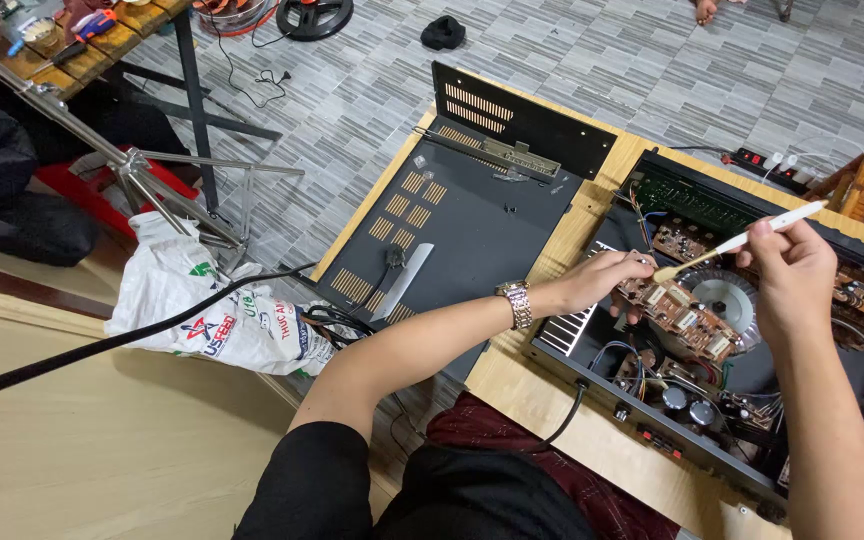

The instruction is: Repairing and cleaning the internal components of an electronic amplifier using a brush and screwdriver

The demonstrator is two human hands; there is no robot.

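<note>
Circuit board tilted up out of the open amplifier chassis looks light but fragile, so left hand fingers pinch its edge while right hand fingertips pinch a thin white brush.

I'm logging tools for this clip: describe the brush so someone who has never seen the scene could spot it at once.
Start at the open black amplifier chassis on the wooden table. Above its round silver transformer, the right hand holds a slim brush slanting down-left. Its white handle and pale bristles, touching the brown circuit board under the left hand, set it apart from the dark parts around.
</note>
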